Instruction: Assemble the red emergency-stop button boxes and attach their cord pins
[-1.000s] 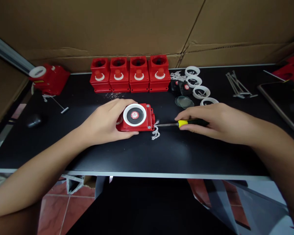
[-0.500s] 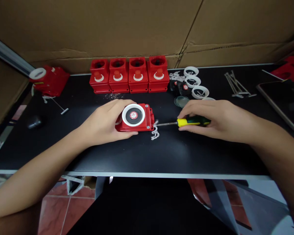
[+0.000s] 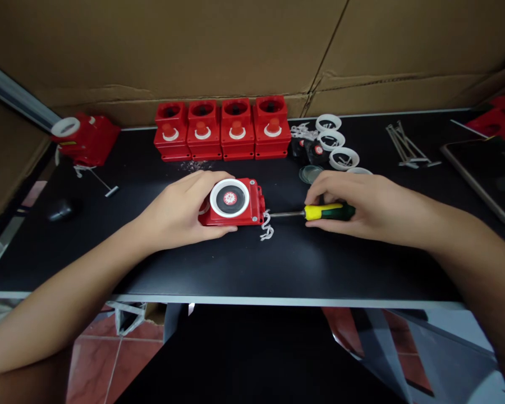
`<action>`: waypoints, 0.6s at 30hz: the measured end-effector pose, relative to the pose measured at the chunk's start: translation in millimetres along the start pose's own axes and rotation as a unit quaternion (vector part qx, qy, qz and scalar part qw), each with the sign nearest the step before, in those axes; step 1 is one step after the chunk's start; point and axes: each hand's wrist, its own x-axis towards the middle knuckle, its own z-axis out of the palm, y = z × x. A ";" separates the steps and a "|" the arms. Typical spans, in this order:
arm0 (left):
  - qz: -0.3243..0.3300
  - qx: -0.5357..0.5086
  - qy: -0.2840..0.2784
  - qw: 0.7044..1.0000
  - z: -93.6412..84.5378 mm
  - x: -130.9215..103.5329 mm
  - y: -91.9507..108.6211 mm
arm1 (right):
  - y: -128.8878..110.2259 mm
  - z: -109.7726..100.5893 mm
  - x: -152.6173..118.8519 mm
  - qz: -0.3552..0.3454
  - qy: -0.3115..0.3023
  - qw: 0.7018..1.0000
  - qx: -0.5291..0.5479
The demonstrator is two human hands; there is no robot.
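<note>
My left hand (image 3: 185, 207) is closed around a red box (image 3: 253, 201) on the black table, thumb and fingers gripping its left end. A white ring (image 3: 212, 205) surrounds a black disc with a red and white emblem on the box's top. At its right end a white chain or cord (image 3: 267, 227) dangles onto the table. With a yellow and green screwdriver (image 3: 326, 211) in its fingers, my right hand (image 3: 353, 205) holds the shaft level, the tip at the box's right end by the chain. The exact contact of the tip is hidden.
Several red boxes (image 3: 237, 143) stand in a row at the back. White rings (image 3: 344, 159), clear discs (image 3: 310, 174) and black parts (image 3: 315, 150) lie right of them. Thin metal T-shaped rods (image 3: 408, 147) and a dark tablet-like device (image 3: 483, 174) are farther right. Another red box (image 3: 95, 137) sits left.
The screwdriver's handle has turned in my right fingers, showing its yellow and green parts differently. My left hand and the red box have stayed nearly still.
</note>
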 end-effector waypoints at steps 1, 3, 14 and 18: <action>-0.002 0.000 -0.001 1.000 -0.1 0.0 0.0 | -0.4 -0.2 -0.2 0.001 0.000 1.000 0.001; -0.005 0.002 -0.001 1.000 -0.1 0.0 0.1 | -1.2 -0.2 -1.0 0.001 0.004 1.000 -0.001; -0.006 0.012 -0.001 1.000 -1.1 0.2 0.1 | -3.1 -3.4 0.0 -0.015 -0.009 1.000 0.010; 0.011 0.012 0.004 1.000 -0.8 0.5 0.7 | -3.8 -2.2 1.5 0.008 -0.041 0.999 0.027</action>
